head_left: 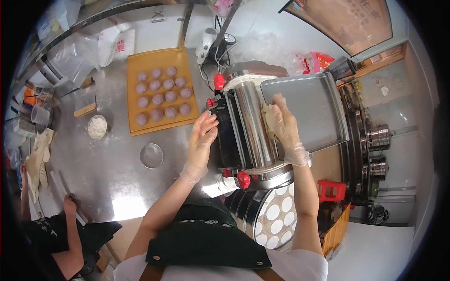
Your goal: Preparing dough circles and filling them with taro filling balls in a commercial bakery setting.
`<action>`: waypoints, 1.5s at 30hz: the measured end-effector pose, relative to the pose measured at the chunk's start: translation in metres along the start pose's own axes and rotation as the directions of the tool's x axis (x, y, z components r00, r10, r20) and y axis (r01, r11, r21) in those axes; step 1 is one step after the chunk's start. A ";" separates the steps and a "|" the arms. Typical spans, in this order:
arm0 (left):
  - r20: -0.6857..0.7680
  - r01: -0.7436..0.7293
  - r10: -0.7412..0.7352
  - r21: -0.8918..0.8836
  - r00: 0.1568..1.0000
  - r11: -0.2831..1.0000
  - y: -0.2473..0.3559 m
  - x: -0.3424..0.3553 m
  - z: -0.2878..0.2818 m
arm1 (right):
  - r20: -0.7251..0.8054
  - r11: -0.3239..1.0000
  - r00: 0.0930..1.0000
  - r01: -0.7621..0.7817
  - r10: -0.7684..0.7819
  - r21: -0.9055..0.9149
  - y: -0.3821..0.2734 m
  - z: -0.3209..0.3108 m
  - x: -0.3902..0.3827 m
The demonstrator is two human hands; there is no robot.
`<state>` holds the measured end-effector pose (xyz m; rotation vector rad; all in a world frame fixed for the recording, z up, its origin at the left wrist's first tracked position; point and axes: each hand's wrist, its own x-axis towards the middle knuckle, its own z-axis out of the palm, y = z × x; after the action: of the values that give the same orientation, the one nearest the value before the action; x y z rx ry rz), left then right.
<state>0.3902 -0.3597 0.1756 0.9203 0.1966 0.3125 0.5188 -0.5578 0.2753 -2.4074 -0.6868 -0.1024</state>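
1. Holding a pale dough piece (270,121), the right hand (286,126) has its thumb and fingers closed on it, between the steel roller (253,131) of the dough sheeter (272,181) and the grey metal tray (309,112), toward the right end of the counter (122,182).
2. The left hand (202,133) carries nothing; its thumb and fingers stand apart, just left of the sheeter.
3. The gravest risk, I judge, is a pinch: if the roller turns, fingertips or the loose plastic glove (296,154) could be drawn in.
4. The dough itself might tear or crease if gripped unevenly, or cling to the metal if tacky.
5. Its long axis runs roughly alongside the roller, one end toward the counter's far edge, the other toward the near edge and slanting slightly right. The hand covers part of it, so whether it touches the roller is uncertain.
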 end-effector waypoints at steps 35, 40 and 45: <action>0.297 0.626 -0.552 -0.418 0.779 0.658 -0.129 0.048 0.016 | -0.311 0.980 0.950 0.075 -0.014 0.184 -0.036 -0.016 -0.004; 0.336 0.532 -0.417 -0.619 0.844 0.578 -0.140 0.042 0.003 | -0.325 0.987 0.945 0.094 -0.048 0.127 -0.034 -0.018 -0.004; 0.170 0.495 -0.485 -0.522 0.858 0.694 -0.113 0.033 -0.002 | -0.248 0.944 0.917 0.274 -0.314 -0.181 -0.069 -0.011 -0.024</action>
<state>0.4407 -0.4105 0.0826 0.2640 0.3086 -0.1478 0.4650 -0.5290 0.3164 -2.3414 -0.9314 -0.6186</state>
